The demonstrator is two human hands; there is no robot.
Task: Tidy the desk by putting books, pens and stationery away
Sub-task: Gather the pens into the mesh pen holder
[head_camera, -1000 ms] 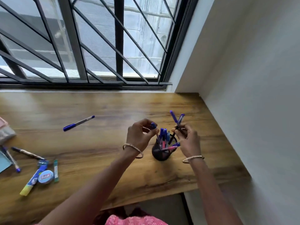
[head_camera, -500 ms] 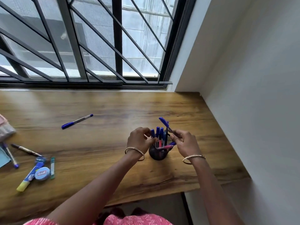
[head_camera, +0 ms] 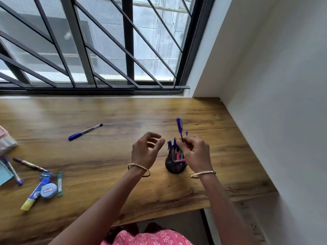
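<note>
Pinching an upright pen point(head_camera: 179, 127) in right hand point(head_camera: 195, 152) just above cup point(head_camera: 175, 166); left hand point(head_camera: 145, 150) beside it, loosely spread, holding nothing.

Both forearms are bare from elbow to wrist, with no sleeve showing on either. The left hand point(head_camera: 146, 151) has a thin gold-coloured bangle point(head_camera: 139, 169) round its wrist, with a finely patterned outer face, and the right hand point(head_camera: 195, 153) has a matching slim gold-coloured bangle point(head_camera: 203, 174) of its own. At the bottom edge of the view lies a pink garment point(head_camera: 148, 238) printed all over with small white marks.
</note>
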